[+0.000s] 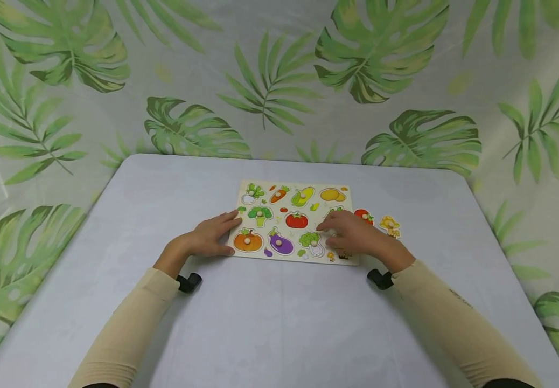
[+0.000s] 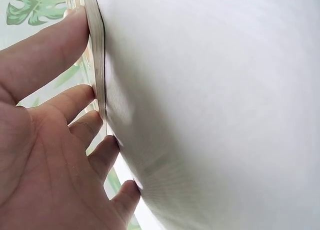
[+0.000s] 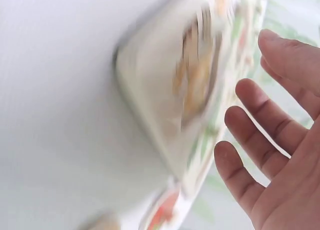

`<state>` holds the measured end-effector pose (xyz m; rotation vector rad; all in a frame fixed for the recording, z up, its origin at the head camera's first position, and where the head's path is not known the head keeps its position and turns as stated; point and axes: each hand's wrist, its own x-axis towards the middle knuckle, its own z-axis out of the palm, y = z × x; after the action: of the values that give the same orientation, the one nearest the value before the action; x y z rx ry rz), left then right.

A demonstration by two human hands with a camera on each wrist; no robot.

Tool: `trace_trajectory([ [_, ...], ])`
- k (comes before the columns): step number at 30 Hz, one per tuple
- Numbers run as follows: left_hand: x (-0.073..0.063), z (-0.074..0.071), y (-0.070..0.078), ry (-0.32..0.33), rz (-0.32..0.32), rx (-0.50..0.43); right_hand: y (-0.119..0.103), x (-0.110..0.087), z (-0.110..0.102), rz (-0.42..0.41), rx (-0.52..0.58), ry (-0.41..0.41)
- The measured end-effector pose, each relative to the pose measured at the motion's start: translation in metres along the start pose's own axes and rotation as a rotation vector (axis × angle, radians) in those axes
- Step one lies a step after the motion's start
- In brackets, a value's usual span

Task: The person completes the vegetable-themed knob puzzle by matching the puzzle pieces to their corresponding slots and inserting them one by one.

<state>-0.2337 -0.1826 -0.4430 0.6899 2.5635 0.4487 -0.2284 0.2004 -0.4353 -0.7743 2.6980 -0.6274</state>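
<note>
Bracing the puzzle board [image 1: 285, 202] at frame centre, presumably against sliding, the left hand [image 1: 210, 235] lays uncurled fingers along its left edge. The right hand [image 1: 354, 233], relaxed and grasping nothing visible, is over the board's right side. Count: one board; two loose pieces right of it: one tomato piece [image 1: 364, 216], one mushroom piece [image 1: 389, 224].
</note>
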Motion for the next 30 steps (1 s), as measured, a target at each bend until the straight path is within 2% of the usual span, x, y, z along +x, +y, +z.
trace_trajectory([
  [4,-0.001,-0.001,0.001,-0.003,0.002,0.004,0.013,-0.015,-0.015,0.061,0.035,0.057],
  [8,-0.001,-0.001,0.002,-0.002,0.005,0.004,0.028,-0.030,-0.027,0.088,0.016,0.103],
  [14,-0.001,0.000,0.001,0.007,0.014,-0.006,0.048,-0.048,-0.037,0.132,-0.017,0.113],
  [19,-0.001,0.000,0.001,0.011,0.018,-0.014,0.059,-0.063,-0.039,0.176,-0.016,0.116],
  [30,-0.002,-0.001,0.003,0.014,0.023,-0.003,0.076,-0.091,-0.030,0.183,-0.019,0.124],
])
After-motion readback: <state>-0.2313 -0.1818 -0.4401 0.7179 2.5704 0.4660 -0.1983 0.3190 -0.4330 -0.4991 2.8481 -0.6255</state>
